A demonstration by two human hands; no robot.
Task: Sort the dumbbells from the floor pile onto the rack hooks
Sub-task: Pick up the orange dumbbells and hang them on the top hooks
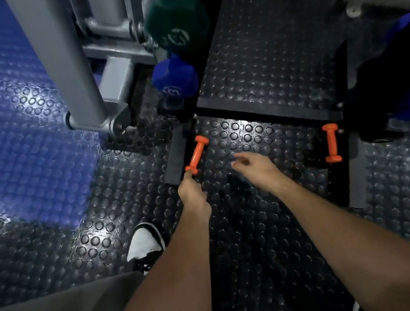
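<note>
A small orange dumbbell (196, 154) lies slanted on the studded black floor, its near end at the fingertips of my left hand (192, 195), which pinches that end. To the right, my right hand (255, 165) hovers above the floor with fingers relaxed and holds nothing. A second orange dumbbell (332, 143) lies further right beside a grey rail. On the rack at top centre hang a green dumbbell (178, 19) and, below it, a blue dumbbell (175, 79).
A grey rack post (67, 58) with its foot stands left of the hanging dumbbells. A raised black studded platform (269, 45) lies behind the hands. Blue studded floor (5, 119) spreads at left. My shoe (145, 241) is below the left hand.
</note>
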